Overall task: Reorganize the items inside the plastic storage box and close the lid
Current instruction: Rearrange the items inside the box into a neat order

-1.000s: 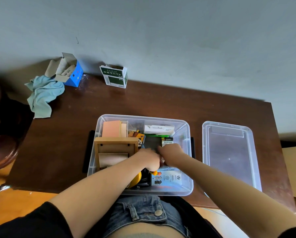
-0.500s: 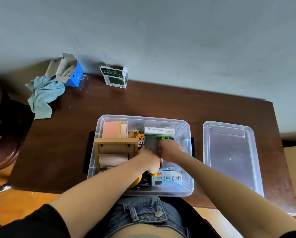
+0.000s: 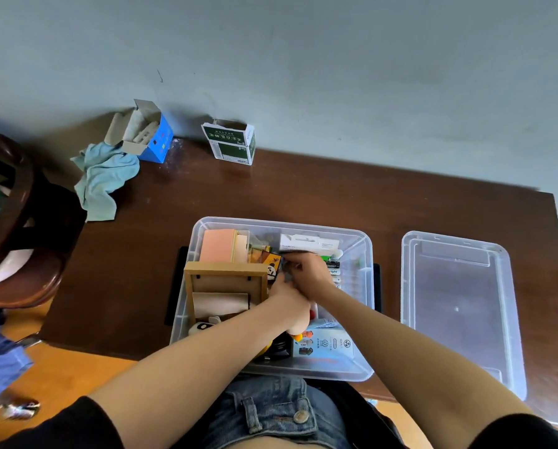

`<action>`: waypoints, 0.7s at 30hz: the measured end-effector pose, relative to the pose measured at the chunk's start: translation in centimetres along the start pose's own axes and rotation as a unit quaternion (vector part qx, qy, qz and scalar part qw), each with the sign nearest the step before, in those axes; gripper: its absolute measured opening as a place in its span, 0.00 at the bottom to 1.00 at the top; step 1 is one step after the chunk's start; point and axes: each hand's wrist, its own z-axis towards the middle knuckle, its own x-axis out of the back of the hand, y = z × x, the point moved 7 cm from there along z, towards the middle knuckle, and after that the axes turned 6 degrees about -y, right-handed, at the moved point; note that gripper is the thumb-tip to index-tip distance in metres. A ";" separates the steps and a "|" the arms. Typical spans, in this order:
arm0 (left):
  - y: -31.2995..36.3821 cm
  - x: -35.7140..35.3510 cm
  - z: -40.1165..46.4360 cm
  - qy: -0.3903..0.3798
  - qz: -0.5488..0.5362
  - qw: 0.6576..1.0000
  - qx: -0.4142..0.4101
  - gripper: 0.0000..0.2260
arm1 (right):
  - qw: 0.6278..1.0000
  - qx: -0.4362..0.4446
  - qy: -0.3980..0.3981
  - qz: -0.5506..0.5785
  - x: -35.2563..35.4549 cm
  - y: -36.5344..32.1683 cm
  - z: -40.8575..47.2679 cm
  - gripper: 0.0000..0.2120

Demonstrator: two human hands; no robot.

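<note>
One head-worn wide-angle view looks steeply down and forward from close above the hands (image 3: 298, 286), past the box (image 3: 365, 251), over the table (image 3: 303, 196) to the wall (image 3: 303, 59).

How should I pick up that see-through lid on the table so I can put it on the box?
Take the lid by its two long edges, one hand on each, coming down from above. It lies flat on the table, just right of the box, with its raised rim showing, so the rim probably gives your fingers something to hook. It looks wide and bendy, so one hand might let it sag.
</note>
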 end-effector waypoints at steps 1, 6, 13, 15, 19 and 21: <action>0.1 0.1 0.0 0.010 -0.014 1.000 -0.005 0.18 | 1.000 0.006 -0.017 -0.001 -0.1 0.1 0.3 0.15; 0.0 -0.1 0.4 0.023 -0.053 0.998 -0.030 0.16 | 0.979 0.074 -0.112 -0.152 -1.3 -0.7 0.4 0.27; -0.4 0.1 0.2 0.027 -0.060 0.997 -0.026 0.16 | 0.925 0.118 -0.069 -0.355 -1.2 -1.2 0.7 0.27; -0.3 0.1 0.2 0.015 -0.059 0.998 -0.027 0.16 | 0.925 0.119 -0.057 -0.356 -0.9 -1.4 0.8 0.22; -0.3 -0.1 0.4 0.000 -0.067 0.998 -0.020 0.17 | 0.911 0.128 -0.031 -0.390 -0.9 -1.9 0.8 0.16; -0.4 -0.2 0.5 -0.002 -0.067 0.998 -0.018 0.17 | 0.901 0.130 -0.030 -0.414 -1.0 -1.9 0.6 0.16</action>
